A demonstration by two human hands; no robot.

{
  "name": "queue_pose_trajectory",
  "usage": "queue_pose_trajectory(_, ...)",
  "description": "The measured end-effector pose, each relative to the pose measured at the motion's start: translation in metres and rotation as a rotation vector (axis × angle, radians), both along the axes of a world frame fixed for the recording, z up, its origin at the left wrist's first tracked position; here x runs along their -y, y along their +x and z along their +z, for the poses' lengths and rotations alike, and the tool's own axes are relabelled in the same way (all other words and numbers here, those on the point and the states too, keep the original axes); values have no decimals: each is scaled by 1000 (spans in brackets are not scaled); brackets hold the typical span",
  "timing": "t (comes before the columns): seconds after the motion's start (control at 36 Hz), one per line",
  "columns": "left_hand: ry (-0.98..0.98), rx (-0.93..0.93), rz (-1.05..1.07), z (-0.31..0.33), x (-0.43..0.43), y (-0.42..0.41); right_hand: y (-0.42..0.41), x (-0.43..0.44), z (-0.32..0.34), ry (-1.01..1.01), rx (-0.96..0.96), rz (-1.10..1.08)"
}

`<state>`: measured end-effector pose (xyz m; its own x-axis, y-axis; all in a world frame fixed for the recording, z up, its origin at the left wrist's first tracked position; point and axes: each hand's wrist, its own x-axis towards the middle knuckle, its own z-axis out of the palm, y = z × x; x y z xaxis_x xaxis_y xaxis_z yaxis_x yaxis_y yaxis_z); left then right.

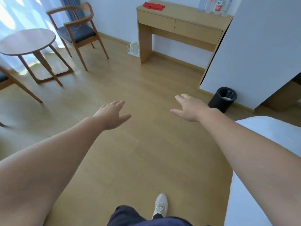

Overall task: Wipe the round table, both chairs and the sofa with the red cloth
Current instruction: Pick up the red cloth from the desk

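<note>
- Reaching out over the wooden floor (138,75), the left hand (112,114) is held palm down, fingers straight and loosely spread; it grips nothing.
- Right hand (187,107) is level with it and well apart; it is also flat, fingers spread, thumb pointing inward; it holds nothing.
- Both bare forearms stretch in from the lower corners; between them, at the bottom edge, a pale laced shoe (161,205) stands on the floor below dark trousers.
- Black round bin (223,99) stands on the floor to the right of the right hand, near a white wall; the white edge of a bed (268,128) lies under the right arm.
- Red cloth (154,6) lies crumpled on the left end of a light wooden desk (179,22) with two drawers, against the far wall, well apart from both hands; clear bottles (213,4) stand at the desk's right end.
- White kettle (133,48) sits on the floor just beside the desk's left leg.
- Round table (27,41) stands at the far left by a bright curtain; a wooden chair (76,31) with a dark seat is just beside it; a second chair (6,79) shows only partly at the left edge.
</note>
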<state>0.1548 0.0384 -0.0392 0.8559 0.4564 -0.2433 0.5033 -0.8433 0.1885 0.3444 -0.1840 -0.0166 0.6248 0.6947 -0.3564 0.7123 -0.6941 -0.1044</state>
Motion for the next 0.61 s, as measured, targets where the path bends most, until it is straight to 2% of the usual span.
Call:
queue_pose_trajectory(0.31,-26,-9,53,-2,-55,65,70,-65,-13,-32,-22,59)
queue_pose_trajectory(0.61,-4,-5,2,-8,-164,156,145,-176,-24,-32,-17,36)
